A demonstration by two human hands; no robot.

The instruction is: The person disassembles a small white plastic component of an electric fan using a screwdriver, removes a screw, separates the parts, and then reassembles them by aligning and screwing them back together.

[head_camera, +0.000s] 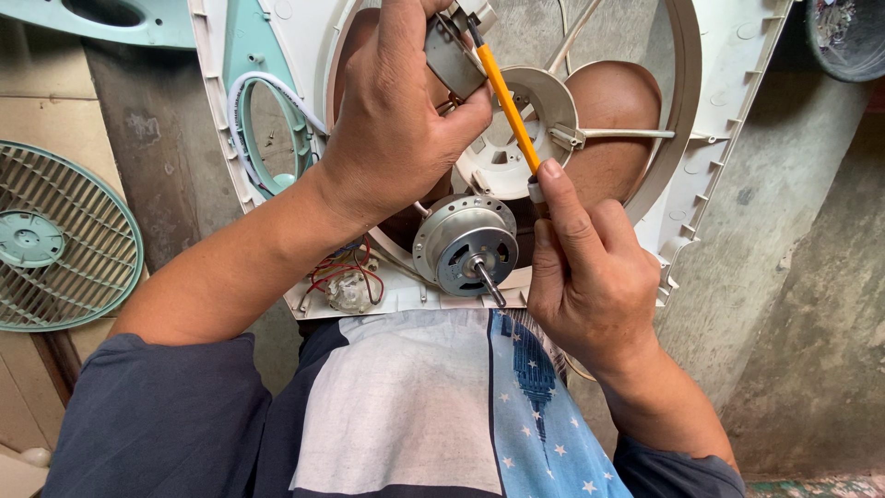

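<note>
2 hands raised, left hand grip clamping small metal part, right hand pinching yellow screwdriver

**Small metal part and yellow screwdriver over the fan housing**

A small grey metal part sits clamped in the left hand. The yellow-shafted screwdriver, gripped low by the right hand, slants up-left, its tip touching that part.

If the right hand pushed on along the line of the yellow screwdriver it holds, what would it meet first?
Probably the small grey metal part gripped by the left hand. The right hand aims the yellow screwdriver up-left, its tip already at that part; depth is unclear.
</note>
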